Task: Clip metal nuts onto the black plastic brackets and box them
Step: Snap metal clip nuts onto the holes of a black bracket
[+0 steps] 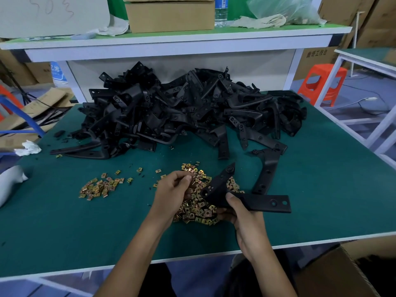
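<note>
Table (85,232): green mat top with a white edge; it takes up most of the view.
Bracket heap (182,112): a large tangle of black plastic brackets across the far half of the table.
Loose bracket (267,170): lies flat on the mat to the right of the nuts, apart from the heap.
Nut pile (197,209): brass-coloured metal nuts, near centre of the table, under both hands.
Smaller nut pile (98,187): to the left, with strays scattered around it.
Left hand (171,189): over the nut pile, fingers curled, tips drawn together; cannot tell whether a nut is pinched.
Right hand (242,213): grasps the held bracket (257,202) at its bend, thumb on top, just above the nut pile.
Cardboard box (342,273): below the table's near right corner, top open.
Shelf (171,37): behind the heap; carries a closed carton (171,16), a water bottle (220,11) and cloths.
Room: orange stool (321,82) to the right, flattened cardboard to the left.
</note>
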